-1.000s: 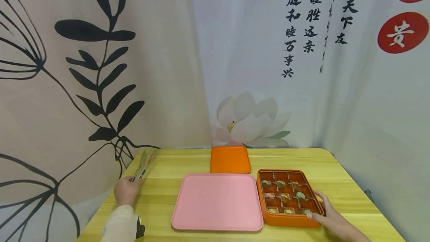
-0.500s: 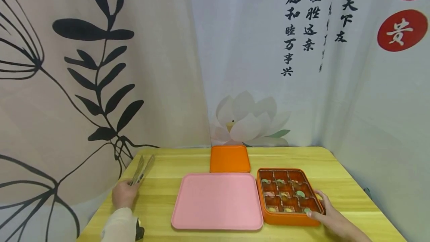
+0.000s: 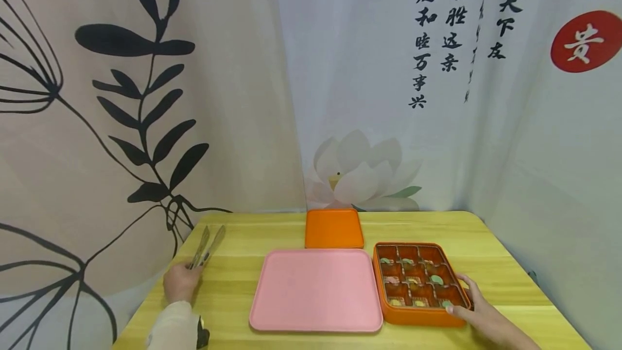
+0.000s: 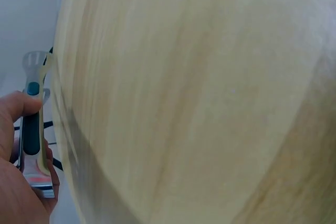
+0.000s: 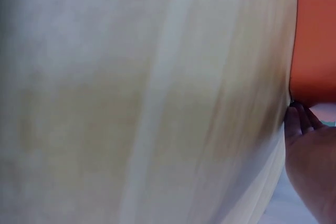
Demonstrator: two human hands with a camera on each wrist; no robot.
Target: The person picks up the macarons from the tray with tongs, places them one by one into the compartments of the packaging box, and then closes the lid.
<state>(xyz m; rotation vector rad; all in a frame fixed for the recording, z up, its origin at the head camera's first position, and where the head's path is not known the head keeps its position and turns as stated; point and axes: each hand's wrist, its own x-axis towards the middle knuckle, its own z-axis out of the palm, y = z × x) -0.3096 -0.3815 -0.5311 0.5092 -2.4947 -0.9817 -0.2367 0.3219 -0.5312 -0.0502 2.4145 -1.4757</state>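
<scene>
While left hand [image 3: 181,282] grips tongs [image 3: 206,245], right hand [image 3: 478,312] steadies orange box [image 3: 420,315]

The left hand [image 3: 181,282] is bare, its forearm in a cream long sleeve [image 3: 170,325] with a dark wrist-mounted device [image 3: 202,335] at the cuff's near edge. The right hand [image 3: 478,309] and forearm are bare, unsleeved.

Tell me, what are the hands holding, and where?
The left hand grips tongs by their handle end. The right hand rests on the orange box at its near right corner.
</scene>
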